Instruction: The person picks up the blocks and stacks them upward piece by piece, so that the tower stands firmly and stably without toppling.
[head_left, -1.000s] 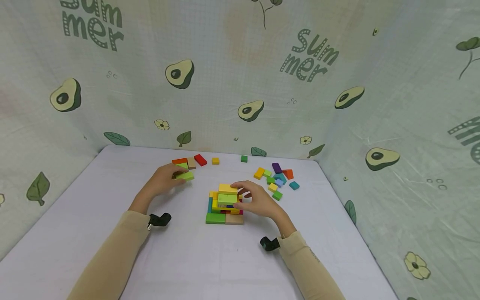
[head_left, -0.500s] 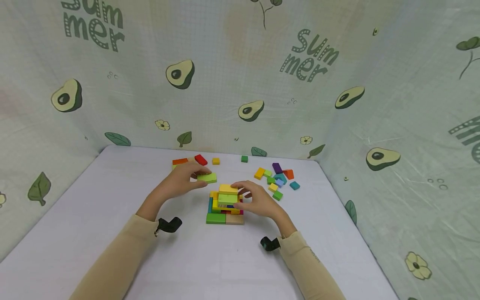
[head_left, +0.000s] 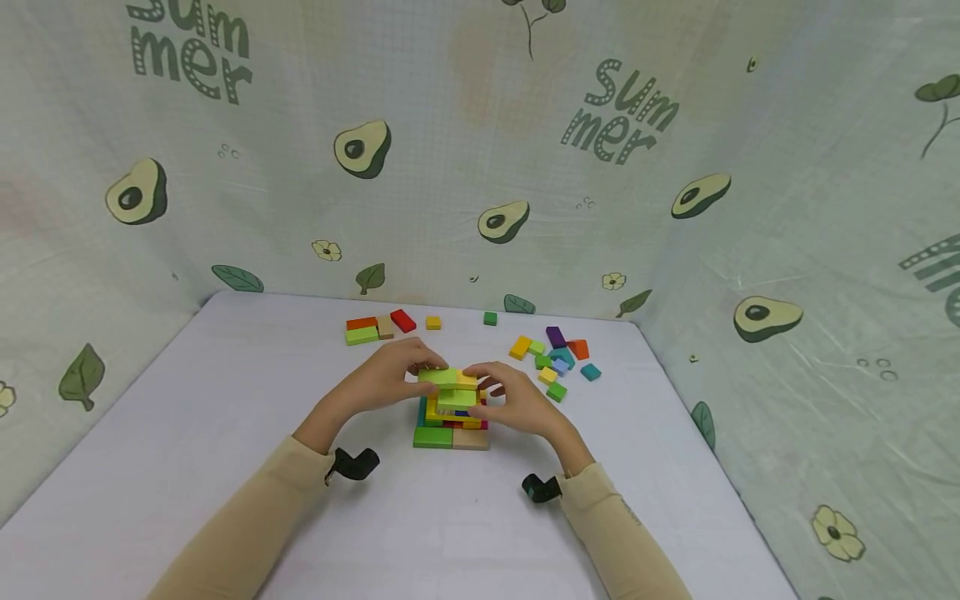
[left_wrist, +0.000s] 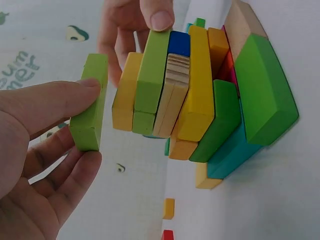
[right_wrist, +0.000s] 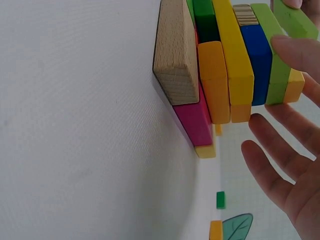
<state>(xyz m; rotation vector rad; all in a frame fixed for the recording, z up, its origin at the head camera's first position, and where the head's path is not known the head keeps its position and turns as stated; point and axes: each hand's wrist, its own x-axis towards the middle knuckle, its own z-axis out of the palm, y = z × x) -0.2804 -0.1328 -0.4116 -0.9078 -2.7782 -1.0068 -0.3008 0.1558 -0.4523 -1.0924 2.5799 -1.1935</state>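
Observation:
My left hand (head_left: 382,377) pinches a lime green wooden block (left_wrist: 89,110) between thumb and fingertips. In the left wrist view the block hangs just apart from the top of a block tower (head_left: 432,437). My right hand (head_left: 519,402) steadies the tower's upper right end. Its thumb lies against a lime block (right_wrist: 268,30) in the upper layers, with fingers around the far side near the top yellow block (left_wrist: 126,92). Layers of green, beige, yellow, blue and orange blocks lie below. The head view hides part of the tower's right side behind my right hand.
Loose blocks lie behind the tower at left, among them a red block (head_left: 403,321), an orange-red one (head_left: 362,322) and a lime one (head_left: 362,335). Several mixed blocks, including a purple one (head_left: 556,337), lie to the right. A patterned cloth (head_left: 420,100) stands behind the table.
My left hand has lifted the lime block from the loose blocks at back left and carried it right to the tower's top. My right hand has stayed at the tower.

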